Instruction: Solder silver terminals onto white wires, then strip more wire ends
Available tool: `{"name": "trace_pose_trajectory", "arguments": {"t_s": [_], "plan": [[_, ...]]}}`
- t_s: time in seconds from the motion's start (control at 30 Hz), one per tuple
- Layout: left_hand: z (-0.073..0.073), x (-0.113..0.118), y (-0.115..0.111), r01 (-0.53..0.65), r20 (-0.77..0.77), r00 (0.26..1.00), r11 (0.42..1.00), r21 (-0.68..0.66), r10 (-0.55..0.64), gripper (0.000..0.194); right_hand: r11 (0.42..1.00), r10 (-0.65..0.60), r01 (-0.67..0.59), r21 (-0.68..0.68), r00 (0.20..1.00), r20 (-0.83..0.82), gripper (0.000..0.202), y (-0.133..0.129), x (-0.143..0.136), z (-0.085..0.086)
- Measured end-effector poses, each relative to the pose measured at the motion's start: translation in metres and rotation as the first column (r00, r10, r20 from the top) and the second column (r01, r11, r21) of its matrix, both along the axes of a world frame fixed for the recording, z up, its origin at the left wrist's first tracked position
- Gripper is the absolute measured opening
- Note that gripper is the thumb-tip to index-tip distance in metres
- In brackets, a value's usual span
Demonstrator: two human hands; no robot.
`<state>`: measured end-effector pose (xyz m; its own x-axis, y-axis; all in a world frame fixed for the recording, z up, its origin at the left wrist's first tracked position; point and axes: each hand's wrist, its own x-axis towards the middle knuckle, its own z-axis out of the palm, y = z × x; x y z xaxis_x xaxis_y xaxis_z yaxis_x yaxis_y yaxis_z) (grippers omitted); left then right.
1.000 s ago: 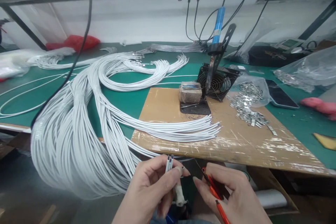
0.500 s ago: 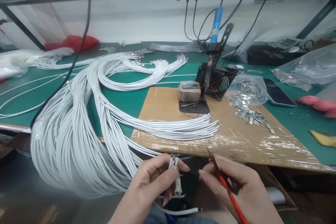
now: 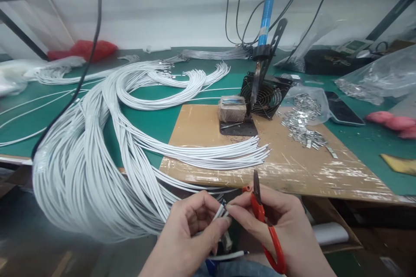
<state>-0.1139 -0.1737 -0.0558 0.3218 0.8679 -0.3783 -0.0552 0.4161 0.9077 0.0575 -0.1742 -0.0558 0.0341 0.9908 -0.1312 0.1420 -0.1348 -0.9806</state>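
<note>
My left hand (image 3: 191, 225) is closed around a few white cables (image 3: 219, 211), whose dark-tipped ends stick up between thumb and forefinger. Touching those ends are the thumb and forefinger of my right hand (image 3: 276, 216), pinched together. Red-handled scissors (image 3: 260, 212) rest in the same right hand, blades pointing up and away from the cables. Below the hands another white cable end (image 3: 232, 255) hangs over my lap. To the left, a thick bundle of white cables (image 3: 84, 169) droops over the table edge, and one branch of it lies across the brown board (image 3: 195, 127).
A soldering iron (image 3: 265, 21) with a blue handle stands in its holder before a small black fan (image 3: 268, 95). Small metal pieces (image 3: 303, 117) lie piled at the right, near a dark phone (image 3: 343, 108). A black cord (image 3: 87, 62) hangs down at the left.
My right hand has moved left to meet the cable ends at my left hand. The scissors have turned, so their red handle loop now shows. The camera view has shifted slightly.
</note>
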Motion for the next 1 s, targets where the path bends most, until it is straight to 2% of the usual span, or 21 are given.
{"name": "trace_pose_trajectory", "arguments": {"t_s": [0.1, 0.2, 0.27, 0.4, 0.5, 0.6, 0.7, 0.8, 0.93, 1.0], "plan": [[0.006, 0.005, -0.001, -0.057, -0.007, 0.998, 0.998, 0.011, 0.057, 0.036, 0.996, -0.044, 0.024, -0.087, 0.973, -0.229, 0.025, -0.005, -0.003, -0.008], [0.013, 0.01, -0.001, -0.09, -0.018, 0.996, 0.996, 0.028, 0.091, 0.037, 0.984, -0.14, 0.065, -0.163, 0.851, -0.507, 0.034, -0.006, -0.009, -0.018], [0.015, 0.01, 0.0, -0.097, -0.006, 0.995, 0.995, 0.03, 0.098, 0.038, 0.984, -0.17, 0.105, -0.143, 0.79, -0.59, 0.039, -0.003, -0.01, -0.023], [0.009, 0.003, 0.0, -0.096, 0.05, 0.994, 0.995, -0.039, 0.098, 0.036, 0.967, -0.225, 0.25, -0.051, 0.742, -0.631, 0.046, 0.007, 0.002, -0.023], [0.002, 0.0, 0.0, -0.166, 0.083, 0.983, 0.986, -0.001, 0.166, 0.029, 0.951, -0.262, 0.306, -0.036, 0.744, -0.615, 0.045, 0.009, 0.019, -0.024], [0.0, 0.0, 0.001, -0.239, 0.075, 0.969, 0.967, 0.083, 0.234, 0.02, 0.943, -0.263, 0.33, 0.029, 0.798, -0.542, 0.046, 0.004, 0.038, -0.029], [0.001, -0.001, 0.002, -0.182, 0.015, 0.983, 0.982, 0.056, 0.182, 0.026, 0.936, -0.267, 0.338, 0.096, 0.862, -0.432, 0.043, -0.004, 0.053, -0.037], [0.004, -0.002, 0.002, -0.131, 0.025, 0.991, 0.989, 0.06, 0.13, 0.033, 0.946, -0.29, 0.32, 0.047, 0.904, -0.313, 0.024, -0.012, 0.06, -0.045], [0.005, -0.006, 0.002, -0.152, 0.113, 0.984, 0.984, 0.093, 0.141, 0.03, 0.949, -0.312, 0.312, -0.034, 0.927, -0.208, 0.029, -0.017, 0.056, -0.049], [0.004, -0.008, 0.001, -0.131, 0.121, 0.985, 0.986, 0.102, 0.119, 0.032, 0.957, -0.288, 0.29, -0.008, 0.948, -0.137, 0.029, -0.016, 0.05, -0.045]]}}
